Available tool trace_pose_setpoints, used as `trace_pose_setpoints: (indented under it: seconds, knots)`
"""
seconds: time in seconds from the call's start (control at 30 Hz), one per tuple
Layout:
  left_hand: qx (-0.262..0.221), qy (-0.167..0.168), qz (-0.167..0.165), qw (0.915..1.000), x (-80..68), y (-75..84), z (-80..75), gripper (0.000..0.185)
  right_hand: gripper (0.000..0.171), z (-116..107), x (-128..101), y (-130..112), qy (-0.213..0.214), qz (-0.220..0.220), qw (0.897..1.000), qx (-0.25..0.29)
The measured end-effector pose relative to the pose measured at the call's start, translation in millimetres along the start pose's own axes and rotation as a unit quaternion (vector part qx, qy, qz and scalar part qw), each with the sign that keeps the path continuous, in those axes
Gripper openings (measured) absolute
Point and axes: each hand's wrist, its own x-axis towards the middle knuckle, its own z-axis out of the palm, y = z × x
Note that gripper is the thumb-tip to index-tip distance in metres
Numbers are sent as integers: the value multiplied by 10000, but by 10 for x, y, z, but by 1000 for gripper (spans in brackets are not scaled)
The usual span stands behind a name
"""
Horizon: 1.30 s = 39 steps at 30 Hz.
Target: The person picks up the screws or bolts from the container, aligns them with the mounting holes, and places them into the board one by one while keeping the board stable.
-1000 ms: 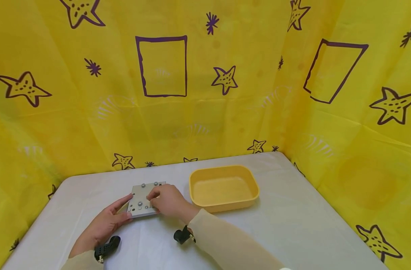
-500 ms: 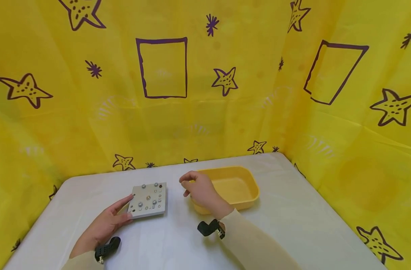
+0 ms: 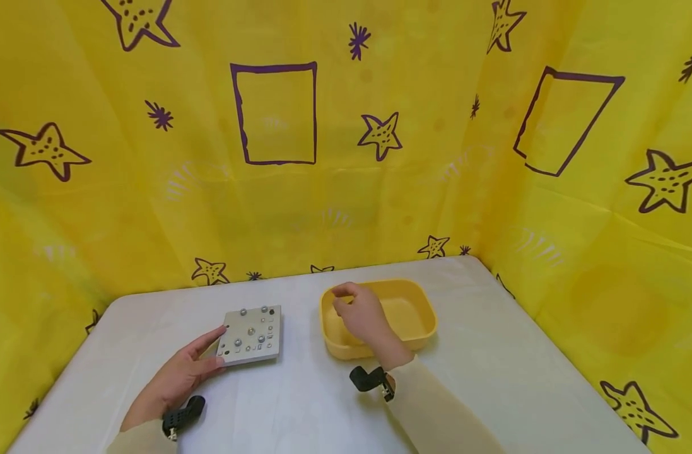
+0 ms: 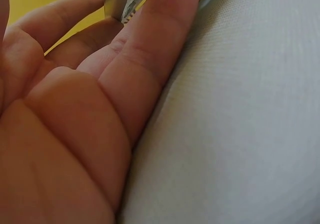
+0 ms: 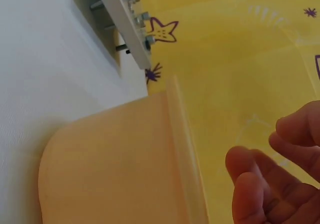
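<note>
My left hand [image 3: 178, 372] grips a square silver metal plate [image 3: 238, 325] by its left edge, thumb at the near corner. Several socket-head screws and small holes dot its top. From the side, in the right wrist view, the plate [image 5: 125, 21] is tilted, with thin shanks sticking out underneath. The left wrist view catches only a corner of the plate [image 4: 116, 1] beyond the fingers. Over the left part of a yellow plastic tray [image 3: 416, 343] hovers my right hand [image 3: 368, 315]. Its fingers bend loosely, with nothing visible between them.
A white cloth covers the table [image 3: 300, 403]. Behind and to the right, a yellow curtain [image 3: 346, 189] with starfish drawings encloses it. The tray stands right of the plate, its raised rim below my right hand. Each wrist carries a small black camera [image 3: 368, 378].
My right hand has left the plate and moved right, over the tray, uncovering the screws on the plate's right side. My left hand and the plate have stayed in place.
</note>
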Motion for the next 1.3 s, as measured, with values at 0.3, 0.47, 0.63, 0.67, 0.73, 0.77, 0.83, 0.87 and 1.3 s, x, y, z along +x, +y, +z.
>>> trace_pose_setpoints:
  seconds: [0.3,0.47,0.63,0.67,0.73,0.77,0.83,0.87,1.3]
  knots:
    - [253,227,-160,9993,2,3,9,79,34,-101,-41,62,310,-58,9947,-979]
    - [211,271,-244,9991,-35,3,25,77,36,-158,-67,87,405,-108,9908,-1287]
    - [188,217,-206,9994,-64,-4,7,77,38,-182,-90,75,454,-100,9895,-1366]
    - [186,211,-195,9994,-69,2,-2,77,38,-186,-91,69,474,-77,9892,-1386]
    - [179,186,-186,9995,-80,15,-17,77,38,-200,-92,56,517,-14,9884,-1428]
    - [184,163,-185,9995,-85,22,-22,77,38,-211,-90,54,557,34,9876,-1468]
    - [238,172,-213,9993,-93,30,-29,77,38,-232,-76,59,638,84,9853,-1580]
    - [263,209,-239,9992,-97,33,-31,77,38,-242,-73,60,666,97,9849,-1593]
    - [3143,864,-447,9443,-198,277,13,74,39,-389,-128,103,931,22,9770,-1918]
